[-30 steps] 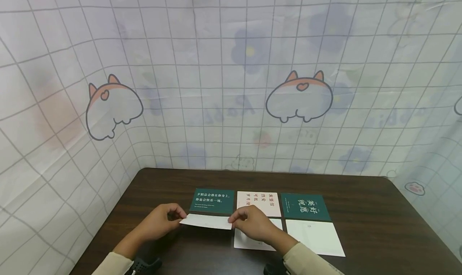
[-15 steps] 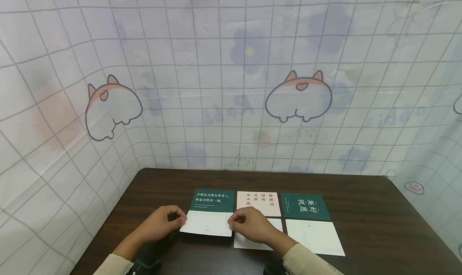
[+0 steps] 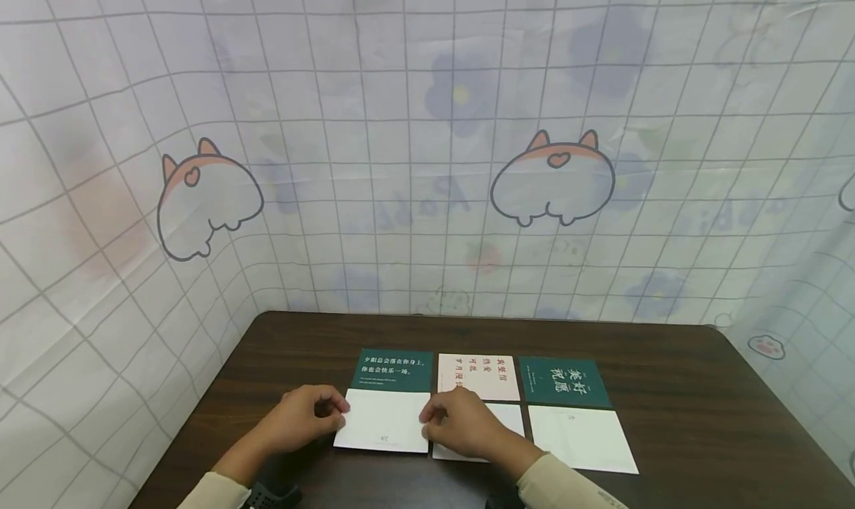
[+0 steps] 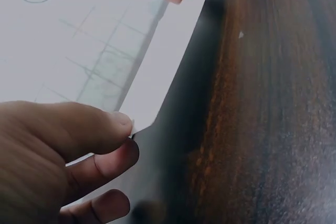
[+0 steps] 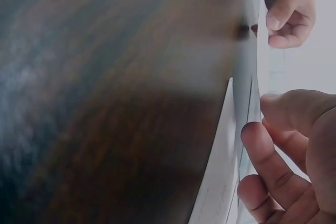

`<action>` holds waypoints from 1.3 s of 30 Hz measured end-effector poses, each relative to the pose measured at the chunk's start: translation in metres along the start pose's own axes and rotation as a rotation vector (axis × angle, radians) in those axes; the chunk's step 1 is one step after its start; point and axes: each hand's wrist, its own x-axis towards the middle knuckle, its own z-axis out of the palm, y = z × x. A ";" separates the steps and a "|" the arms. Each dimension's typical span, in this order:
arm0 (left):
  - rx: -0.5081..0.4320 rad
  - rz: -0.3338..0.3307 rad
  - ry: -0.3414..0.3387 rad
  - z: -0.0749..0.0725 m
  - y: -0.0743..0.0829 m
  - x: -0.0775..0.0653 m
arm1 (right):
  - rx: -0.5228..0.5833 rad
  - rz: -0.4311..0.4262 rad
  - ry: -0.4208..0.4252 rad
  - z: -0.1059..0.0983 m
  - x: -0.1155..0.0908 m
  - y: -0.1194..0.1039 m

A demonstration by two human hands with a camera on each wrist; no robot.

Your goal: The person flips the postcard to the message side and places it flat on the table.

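A white card (image 3: pixel 382 420) is held by both hands, its printed mark near the front edge. My left hand (image 3: pixel 299 418) pinches its left edge between thumb and index finger. The right hand (image 3: pixel 462 421) pinches the right edge likewise. In the left wrist view the card (image 4: pixel 167 59) runs away from the left thumb (image 4: pixel 107 124) toward the other hand. From the right wrist it is a thin strip seen edge-on by the right thumb (image 5: pixel 286 107). Just behind it lies a green card (image 3: pixel 392 372) with white writing. Whether the held card touches the table cannot be told.
A cream card (image 3: pixel 482 375) with red writing and another green card (image 3: pixel 568 383) continue the back row. In front of them lie two white cards, one (image 3: pixel 506 415) partly covered by the right hand, the other (image 3: pixel 582 442) farther right. Beneath is a dark wooden table (image 3: pixel 701 412); a gridded curtain (image 3: pixel 427 257) surrounds it.
The white card has turned from steeply tilted to nearly flat, its front edge coming down toward me. Both hands have lowered slightly, keeping hold of its sides.
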 end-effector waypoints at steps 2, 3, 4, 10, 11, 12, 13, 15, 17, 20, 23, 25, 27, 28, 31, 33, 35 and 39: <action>0.029 -0.012 0.013 0.001 0.000 0.001 | -0.036 -0.011 0.001 0.000 0.000 -0.001; 0.045 -0.018 0.021 0.002 -0.001 0.001 | -0.057 -0.017 0.000 0.000 -0.001 -0.001; 0.060 -0.022 0.028 0.003 -0.001 0.001 | -0.080 -0.022 0.001 0.000 -0.001 -0.001; 0.156 -0.012 0.073 0.007 -0.002 0.003 | -0.216 -0.066 0.017 0.002 0.000 -0.002; 0.172 -0.004 0.080 0.008 -0.002 0.003 | -0.232 -0.072 0.020 0.002 0.000 -0.002; 0.189 0.006 0.087 0.008 -0.002 0.003 | -0.245 -0.075 0.020 0.003 0.000 -0.002; 0.208 0.014 0.093 0.008 -0.002 0.003 | -0.257 -0.079 0.022 0.003 0.000 -0.003; 0.242 0.024 0.105 0.009 0.000 0.002 | -0.276 -0.085 0.023 0.003 0.000 -0.003; 0.261 0.018 0.111 0.010 0.003 0.002 | -0.290 -0.089 0.026 0.004 0.000 -0.004; 0.286 -0.003 0.118 0.011 0.007 0.001 | -0.305 -0.098 0.032 0.004 -0.001 -0.005; 0.318 -0.012 0.129 0.012 0.010 0.001 | -0.319 -0.111 0.040 0.004 -0.001 -0.006; 0.353 -0.003 0.138 0.013 0.010 0.001 | -0.328 -0.119 0.040 0.005 0.000 -0.006; 0.394 0.009 0.145 0.014 0.009 0.001 | -0.330 -0.124 0.038 0.005 0.000 -0.006; 0.406 0.013 0.147 0.015 0.008 0.001 | -0.331 -0.124 0.034 0.006 0.000 -0.006; 0.435 0.012 0.146 0.016 0.005 0.001 | -0.332 -0.129 0.025 0.007 0.001 -0.005; 0.438 0.008 0.143 0.017 0.003 0.001 | -0.338 -0.132 0.022 0.007 0.001 -0.005; 0.438 0.010 0.142 0.017 0.003 0.001 | -0.339 -0.132 0.020 0.007 0.001 -0.006; 0.433 0.027 0.143 0.016 0.003 0.001 | -0.337 -0.134 0.021 0.007 0.001 -0.006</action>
